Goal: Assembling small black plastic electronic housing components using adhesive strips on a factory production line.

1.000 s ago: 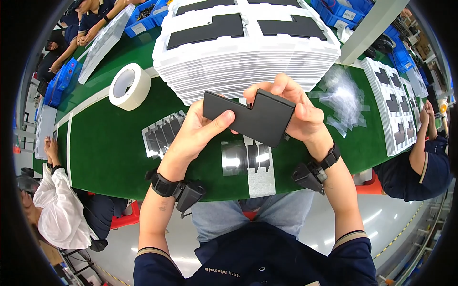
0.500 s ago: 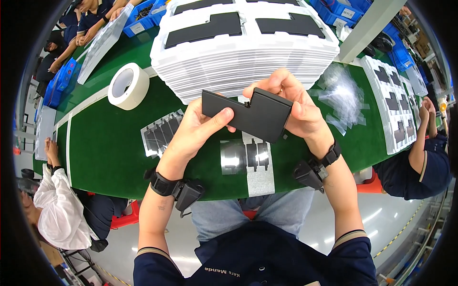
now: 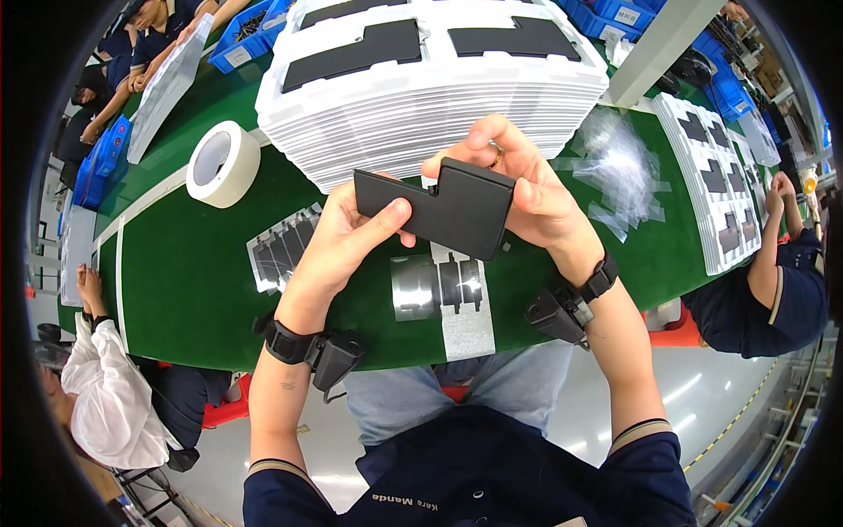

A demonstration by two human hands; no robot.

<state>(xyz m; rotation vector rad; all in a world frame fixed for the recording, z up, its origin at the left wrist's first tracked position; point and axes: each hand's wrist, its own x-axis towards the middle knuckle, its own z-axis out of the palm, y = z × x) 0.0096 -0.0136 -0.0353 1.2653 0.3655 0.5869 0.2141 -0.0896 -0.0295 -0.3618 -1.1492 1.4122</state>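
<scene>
A black L-shaped flat part (image 3: 457,214) is held up above the table, tilted, in front of the tray stack. My left hand (image 3: 344,230) grips its narrow left end, thumb across the top face and fingers underneath. At the wide right end is my right hand (image 3: 527,180), thumb against the edge and fingers bent behind it; some fingertips are hidden. Below the part lies a clear film sheet (image 3: 414,288) with dark strips, partly on a white strip (image 3: 468,338). Another film sheet with dark strips (image 3: 281,250) rests beside my left forearm.
A tall stack of white trays (image 3: 421,110) holding black parts stands ahead. A tape roll (image 3: 249,167) sits left on the green table (image 3: 184,281). Loose clear films (image 3: 622,171) lie right, near a post (image 3: 667,53) and more trays (image 3: 694,198). People sit on both sides.
The whole scene has shifted slightly left in view. Both hands keep nearly the same hold on the black part.
</scene>
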